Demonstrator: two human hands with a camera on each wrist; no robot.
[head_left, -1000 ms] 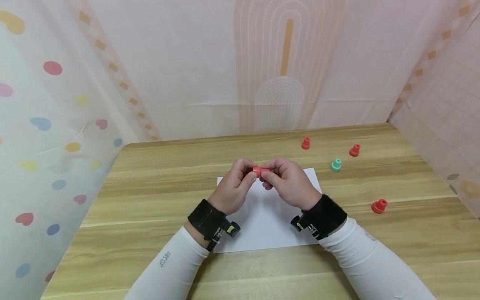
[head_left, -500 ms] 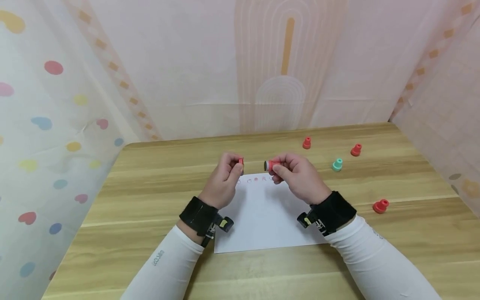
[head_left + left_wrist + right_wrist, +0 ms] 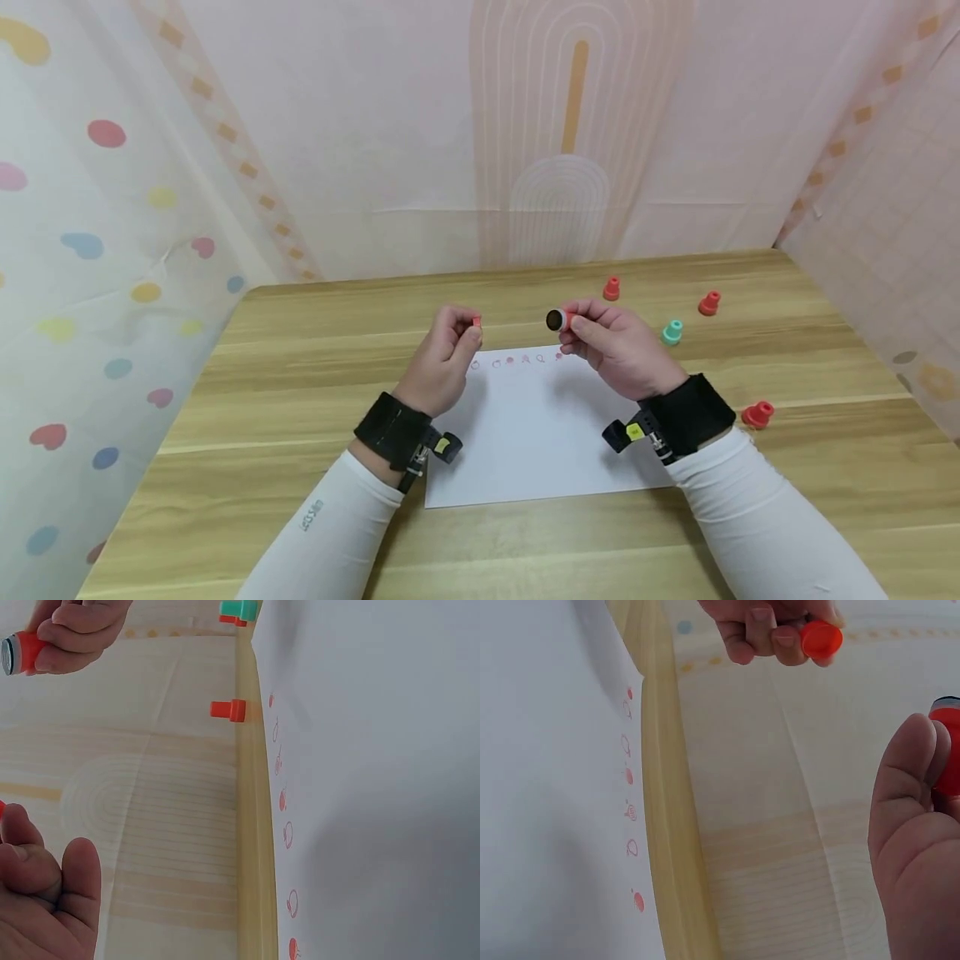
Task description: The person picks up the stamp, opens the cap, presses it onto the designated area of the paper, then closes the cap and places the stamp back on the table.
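The left hand [image 3: 442, 358] pinches a small red plastic cap [image 3: 476, 321] while the right hand [image 3: 615, 346] grips the uncapped red round stamp [image 3: 561, 320], both held above the white paper sheet [image 3: 540, 433] on the wooden counter [image 3: 300, 392]; the stamp looks uncapped and ready, so the next move likely calls for pressing its dark face down beside the row of red stamped marks [image 3: 517, 359]; four capped stamps, three red and one green, stand to the right.

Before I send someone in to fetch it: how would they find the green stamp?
Start at the white paper on the wooden table and look past its far right corner. Among the small capped stamps scattered there, the green stamp is the only mint-green one; the other three are red.
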